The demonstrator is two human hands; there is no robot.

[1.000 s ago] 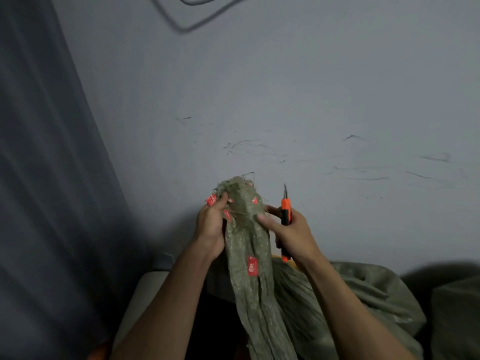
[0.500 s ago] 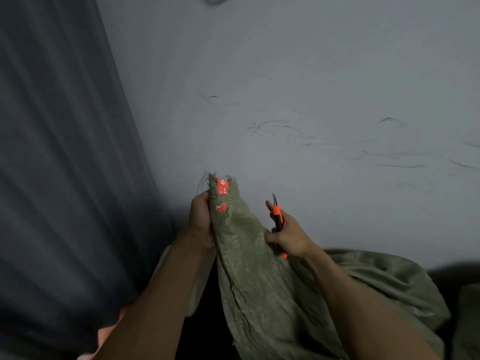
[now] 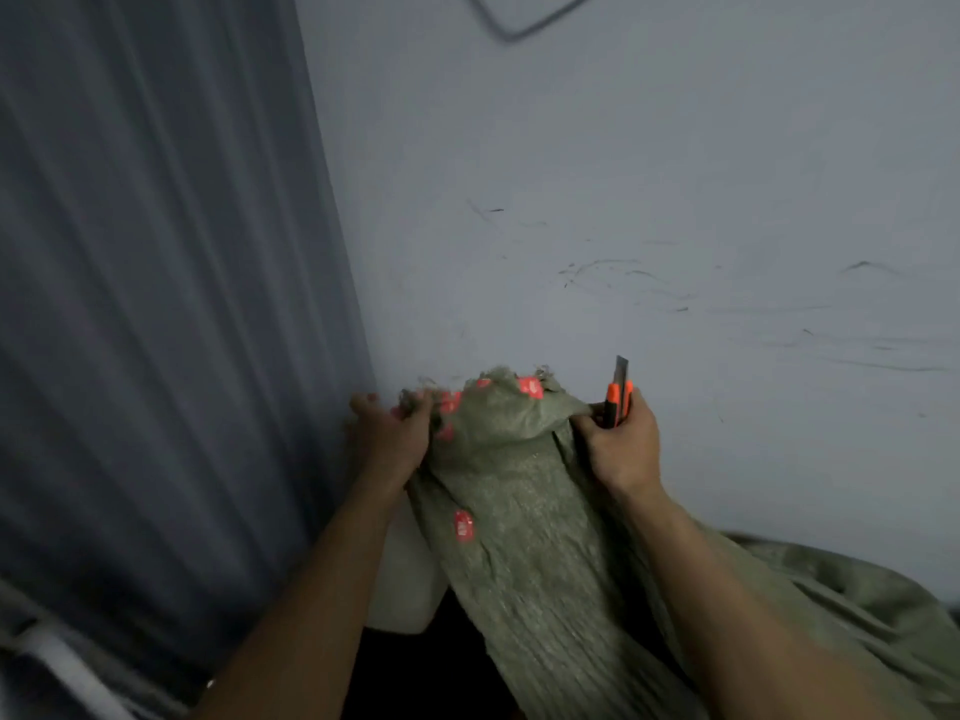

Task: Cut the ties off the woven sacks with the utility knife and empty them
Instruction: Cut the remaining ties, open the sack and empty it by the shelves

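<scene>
- Left hand (image 3: 392,433) grips frayed mouth of green woven sack (image 3: 524,517).
- Right hand (image 3: 621,444) clutches orange utility knife (image 3: 617,397), blade up, plus sack's right edge.

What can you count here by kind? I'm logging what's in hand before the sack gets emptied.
Hands: 2, left hand and right hand, both gripping the sack's top
Woven sacks being handled: 1, green sack
Utility knives: 1, orange utility knife, blade up in the right grip
Total: 4
More green fabric at lower right may be another sack; I cannot tell.
</scene>
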